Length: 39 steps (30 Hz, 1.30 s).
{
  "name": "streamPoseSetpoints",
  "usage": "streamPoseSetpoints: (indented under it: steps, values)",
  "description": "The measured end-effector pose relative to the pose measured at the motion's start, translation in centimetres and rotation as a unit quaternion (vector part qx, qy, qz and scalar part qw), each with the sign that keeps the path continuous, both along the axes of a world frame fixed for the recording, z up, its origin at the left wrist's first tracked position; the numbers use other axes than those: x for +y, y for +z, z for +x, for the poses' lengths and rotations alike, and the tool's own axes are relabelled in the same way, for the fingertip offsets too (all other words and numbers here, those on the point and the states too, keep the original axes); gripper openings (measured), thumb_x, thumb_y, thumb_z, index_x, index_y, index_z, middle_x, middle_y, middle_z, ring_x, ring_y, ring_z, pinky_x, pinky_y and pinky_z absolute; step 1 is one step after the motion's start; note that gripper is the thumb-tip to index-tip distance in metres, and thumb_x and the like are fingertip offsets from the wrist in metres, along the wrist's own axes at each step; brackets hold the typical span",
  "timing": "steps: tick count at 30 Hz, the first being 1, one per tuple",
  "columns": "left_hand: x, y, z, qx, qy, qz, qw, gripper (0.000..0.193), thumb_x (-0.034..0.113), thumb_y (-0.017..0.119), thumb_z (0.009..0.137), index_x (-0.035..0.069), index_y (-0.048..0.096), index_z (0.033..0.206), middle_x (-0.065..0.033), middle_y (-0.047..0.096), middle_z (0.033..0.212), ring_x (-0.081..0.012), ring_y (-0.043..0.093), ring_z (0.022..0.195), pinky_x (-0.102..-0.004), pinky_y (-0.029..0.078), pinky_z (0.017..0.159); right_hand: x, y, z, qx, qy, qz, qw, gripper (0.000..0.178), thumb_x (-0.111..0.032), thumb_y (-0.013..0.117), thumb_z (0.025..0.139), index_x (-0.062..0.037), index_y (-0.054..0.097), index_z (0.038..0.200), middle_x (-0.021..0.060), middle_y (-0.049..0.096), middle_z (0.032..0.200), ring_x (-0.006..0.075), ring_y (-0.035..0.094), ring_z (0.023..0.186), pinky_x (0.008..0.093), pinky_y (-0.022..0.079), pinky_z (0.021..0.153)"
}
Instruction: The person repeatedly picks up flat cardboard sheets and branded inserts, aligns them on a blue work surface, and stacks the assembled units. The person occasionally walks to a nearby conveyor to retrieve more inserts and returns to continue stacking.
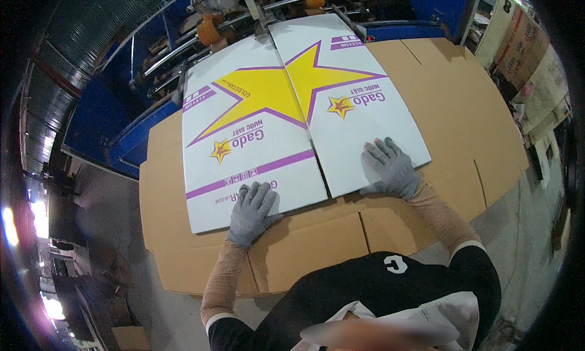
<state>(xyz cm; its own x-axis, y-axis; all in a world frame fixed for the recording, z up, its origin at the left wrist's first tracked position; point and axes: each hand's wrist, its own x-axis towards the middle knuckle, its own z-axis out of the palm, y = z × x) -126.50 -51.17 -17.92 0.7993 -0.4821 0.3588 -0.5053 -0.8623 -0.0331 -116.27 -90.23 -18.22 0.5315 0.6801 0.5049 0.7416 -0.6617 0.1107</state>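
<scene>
A flat white cardboard box blank with yellow stars and purple stripes lies before me, a slot running down its middle. My left hand, in a grey glove, rests palm down on its near left edge, fingers stretched forward. On the near right panel lies my right hand, gloved alike, its fingers spread over the white board. Neither hand grips anything. Beneath the white blank are larger brown cardboard sheets, cut with slots. The blank's far edge reaches under a metal arm by the machine.
A blue machine with metal shafts and orange rollers stands at the far side. Stacked boards and cardboard lean at the far right. Concrete floor shows at the left, with a cardboard piece lying on it.
</scene>
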Motion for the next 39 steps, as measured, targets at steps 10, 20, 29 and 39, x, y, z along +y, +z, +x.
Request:
streamPoseSetpoints:
  steps: [10, 20, 29, 39]
  values:
    - [0.4, -3.8, -0.7, -0.060, 0.108, 0.013, 0.992, 0.055, 0.041, 0.061, 0.085, 0.009, 0.051, 0.129, -0.0160, 0.047, 0.138, -0.0365, 0.041, 0.129, -0.0523, 0.030, 0.106, 1.9, -3.3, -0.9, -0.033, -0.064, -0.007, 0.997, 0.072, -0.062, 0.053, 0.081, -0.0074, 0.052, 0.127, 0.0178, 0.052, 0.132, 0.0387, 0.052, 0.118, 0.0537, 0.035, 0.102]
    - [-5.0, -6.2, -31.4, -0.093, 0.174, -0.104, 0.975, 0.053, 0.029, 0.062, 0.087, 0.003, 0.048, 0.131, -0.0205, 0.046, 0.137, -0.0381, 0.041, 0.128, -0.0487, 0.029, 0.109, 0.0, -6.5, -13.8, 0.016, -0.297, 0.128, 0.946, 0.049, -0.040, 0.052, 0.088, -0.0049, 0.055, 0.121, 0.0166, 0.055, 0.128, 0.0343, 0.049, 0.120, 0.0478, 0.038, 0.097]
    - [3.8, -10.0, -57.1, -0.094, 0.778, -0.236, 0.574, 0.054, 0.031, 0.059, 0.089, -0.005, 0.049, 0.128, -0.0265, 0.049, 0.132, -0.0362, 0.050, 0.120, -0.0418, 0.044, 0.099, -2.5, -7.2, -28.2, 0.067, -0.140, 0.143, 0.977, 0.033, -0.027, 0.056, 0.087, -0.0025, 0.059, 0.109, 0.0169, 0.060, 0.118, 0.0318, 0.055, 0.111, 0.0432, 0.043, 0.095]
    - [7.4, -11.7, -58.7, -0.201, 0.700, -0.430, 0.534, 0.043, 0.032, 0.056, 0.091, -0.006, 0.058, 0.108, -0.0205, 0.058, 0.113, -0.0343, 0.055, 0.107, -0.0415, 0.043, 0.094, -6.3, -6.3, -44.0, 0.150, -0.052, 0.086, 0.984, 0.034, -0.021, 0.059, 0.087, -0.0003, 0.058, 0.114, 0.0205, 0.056, 0.124, 0.0400, 0.047, 0.120, 0.0453, 0.039, 0.102]
